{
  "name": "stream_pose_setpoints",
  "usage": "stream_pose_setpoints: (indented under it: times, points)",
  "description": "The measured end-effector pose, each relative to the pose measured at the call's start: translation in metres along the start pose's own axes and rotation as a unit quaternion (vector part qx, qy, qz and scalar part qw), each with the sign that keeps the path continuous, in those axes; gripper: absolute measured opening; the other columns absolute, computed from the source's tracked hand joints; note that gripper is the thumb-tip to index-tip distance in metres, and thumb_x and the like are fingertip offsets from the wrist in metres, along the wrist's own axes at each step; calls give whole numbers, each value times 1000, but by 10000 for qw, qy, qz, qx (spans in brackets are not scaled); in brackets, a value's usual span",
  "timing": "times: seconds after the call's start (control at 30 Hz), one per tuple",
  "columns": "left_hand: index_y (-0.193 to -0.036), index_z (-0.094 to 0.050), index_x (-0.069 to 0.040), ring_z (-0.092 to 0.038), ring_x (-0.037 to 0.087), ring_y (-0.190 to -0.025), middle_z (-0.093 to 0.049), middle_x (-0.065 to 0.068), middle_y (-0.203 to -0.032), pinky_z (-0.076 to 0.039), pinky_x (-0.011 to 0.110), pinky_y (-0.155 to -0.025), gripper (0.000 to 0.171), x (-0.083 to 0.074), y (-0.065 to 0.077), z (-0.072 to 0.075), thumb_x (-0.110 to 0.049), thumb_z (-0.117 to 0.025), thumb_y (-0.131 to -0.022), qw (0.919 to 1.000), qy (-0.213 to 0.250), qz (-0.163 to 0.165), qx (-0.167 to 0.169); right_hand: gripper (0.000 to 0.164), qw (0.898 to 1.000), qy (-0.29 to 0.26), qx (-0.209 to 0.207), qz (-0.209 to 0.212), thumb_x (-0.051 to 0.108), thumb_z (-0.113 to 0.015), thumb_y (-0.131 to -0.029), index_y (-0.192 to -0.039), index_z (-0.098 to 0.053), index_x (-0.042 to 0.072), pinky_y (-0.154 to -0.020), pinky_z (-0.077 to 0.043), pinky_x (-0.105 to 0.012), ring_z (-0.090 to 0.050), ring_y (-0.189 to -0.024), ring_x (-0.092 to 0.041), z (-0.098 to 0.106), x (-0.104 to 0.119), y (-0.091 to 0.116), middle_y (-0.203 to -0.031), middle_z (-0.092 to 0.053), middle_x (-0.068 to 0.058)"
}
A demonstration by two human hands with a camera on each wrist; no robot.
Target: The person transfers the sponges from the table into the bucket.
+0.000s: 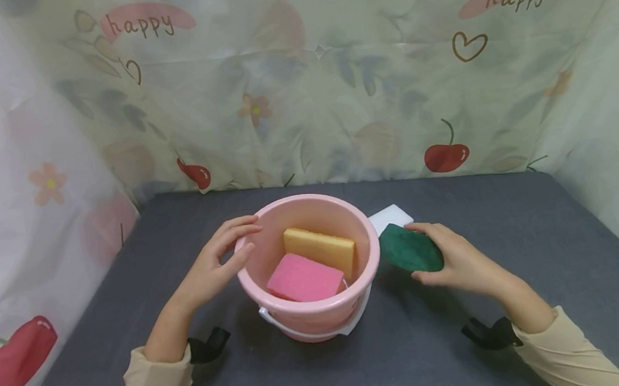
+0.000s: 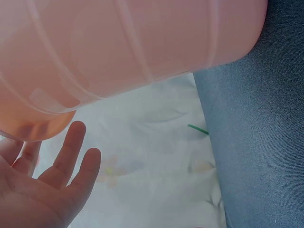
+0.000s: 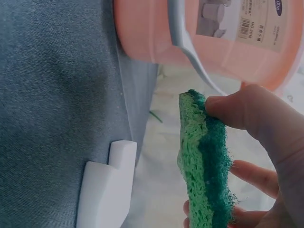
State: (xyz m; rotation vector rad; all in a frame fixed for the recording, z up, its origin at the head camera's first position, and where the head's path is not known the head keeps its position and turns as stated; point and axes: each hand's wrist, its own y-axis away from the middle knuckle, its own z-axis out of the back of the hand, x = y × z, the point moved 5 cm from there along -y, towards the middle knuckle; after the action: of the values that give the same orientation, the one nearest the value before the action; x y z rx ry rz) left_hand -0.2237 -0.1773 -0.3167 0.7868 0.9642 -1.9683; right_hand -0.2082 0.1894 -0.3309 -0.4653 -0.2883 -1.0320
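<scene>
A pink bucket [image 1: 313, 315] stands upright, with a yellow sponge [image 1: 319, 246] and a pink sponge [image 1: 305, 278] inside it. At the bucket's left rim is my left hand [image 1: 217, 262], fingers loosely bent over the edge and holding nothing. My right hand [image 1: 455, 259] pinches a green sponge [image 1: 410, 249] between thumb and fingers, just right of the bucket. In the right wrist view the sponge [image 3: 192, 156] shows a light green porous side and a dark green scouring side, raised above the table.
White foam blocks [image 3: 107, 194] lie on the dark grey tabletop [image 1: 517, 228] to the right of the bucket, partly hidden by the green sponge in the head view. The bucket's white handle [image 1: 351, 322] hangs down in front. Patterned cloth walls [image 1: 327, 90] enclose the back and sides.
</scene>
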Motion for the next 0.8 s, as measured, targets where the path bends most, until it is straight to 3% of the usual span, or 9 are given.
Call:
stream_pose_setpoints:
  times: [0.43, 0.8]
  points:
    - [-125, -56, -12, -37, 16, -129, -44, 2, -141, -33, 14, -100, 33, -1, 0, 0, -12, -54, -92, 10000, -24, 12, 24, 71, 9997, 28, -177, -151, 19, -77, -73, -134, -42, 9, -78, -48, -41, -50, -103, -25, 16, 3, -3, -126, -51, -13]
    - [-125, -56, -11, -37, 15, -129, -44, 2, -140, -33, 14, -100, 33, 0, 0, 0, -12, -54, -92, 10000, -20, -33, 44, 71, 9987, 70, -496, -14, 17, -76, -74, -135, -41, 8, -80, -48, -45, -50, -107, -26, 36, 14, -8, -129, -49, -15]
